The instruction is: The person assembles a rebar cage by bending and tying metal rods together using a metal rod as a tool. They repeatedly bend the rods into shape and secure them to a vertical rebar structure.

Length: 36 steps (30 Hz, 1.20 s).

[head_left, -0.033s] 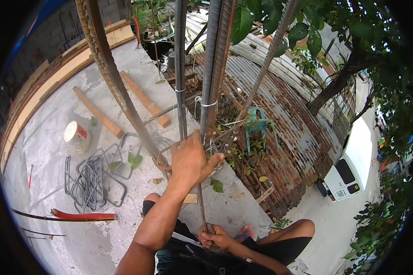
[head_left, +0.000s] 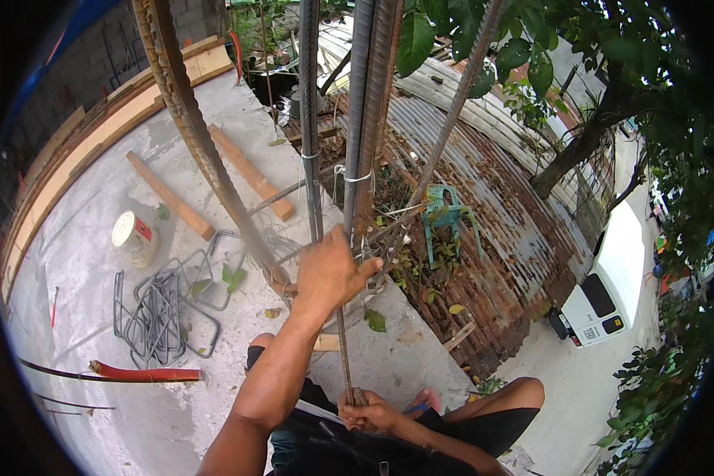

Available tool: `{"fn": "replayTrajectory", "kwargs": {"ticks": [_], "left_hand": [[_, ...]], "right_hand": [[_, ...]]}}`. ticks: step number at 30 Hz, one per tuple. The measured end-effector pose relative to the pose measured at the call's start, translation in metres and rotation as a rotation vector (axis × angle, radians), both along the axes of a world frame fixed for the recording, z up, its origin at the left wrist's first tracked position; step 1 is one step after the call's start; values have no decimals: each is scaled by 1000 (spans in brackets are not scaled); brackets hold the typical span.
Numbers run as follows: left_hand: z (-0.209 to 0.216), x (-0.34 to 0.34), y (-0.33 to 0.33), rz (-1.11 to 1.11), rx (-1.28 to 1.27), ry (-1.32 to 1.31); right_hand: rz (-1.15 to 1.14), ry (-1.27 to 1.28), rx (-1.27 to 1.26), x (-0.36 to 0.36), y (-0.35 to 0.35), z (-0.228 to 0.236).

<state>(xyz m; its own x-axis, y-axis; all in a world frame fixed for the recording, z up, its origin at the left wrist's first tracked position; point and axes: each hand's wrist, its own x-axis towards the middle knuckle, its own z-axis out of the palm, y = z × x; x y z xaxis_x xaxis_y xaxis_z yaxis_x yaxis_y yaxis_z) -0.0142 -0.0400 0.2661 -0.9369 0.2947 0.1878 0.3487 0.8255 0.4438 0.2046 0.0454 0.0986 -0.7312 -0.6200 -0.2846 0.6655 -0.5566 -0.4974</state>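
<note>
My left hand lies over the foot of the upright steel bars, where a ring of reinforcing steel crosses them. Its fingers curl over the far side and are hidden; the thumb sticks out to the right. Lower down, in front of my body, my right hand is closed round the near end of a thin rusty steel rod. The rod runs up under my left hand. Above it stand a pair of grey ribbed bars and a thicker bundle of bars, each bound with pale wire.
Left on the concrete lie bent steel stirrups, a white bucket, two wood strips and an orange pipe. Leaning bars flank the uprights. Beyond the slab edge are a green chair, rusty roofing and a white van.
My right hand and the rod's near end have shifted slightly left. My left hand has barely moved, and the bars lean almost the same as before.
</note>
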Motion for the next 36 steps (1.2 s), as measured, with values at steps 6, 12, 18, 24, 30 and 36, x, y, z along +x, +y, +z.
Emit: {"fn": "replayTrajectory", "kwargs": {"ticks": [6,12,18,24,30,36], "left_hand": [[-9,-5,-6,-79,-149,-192],[-22,-17,-20,-191,-80,-121],[-19,-14,-28,-189,7,-125],[-14,-13,-28,-200,33,-162],[-14,-9,-21,-136,9,-104],[-17,-13,-20,-135,-18,-110]], "right_hand": [[61,160,12,21,-61,-22],[54,24,-2,26,-28,-30],[-282,18,696,61,52,-4],[-629,351,1335,59,80,17],[-626,291,579,37,63,42],[-569,82,260,33,43,45]]}}
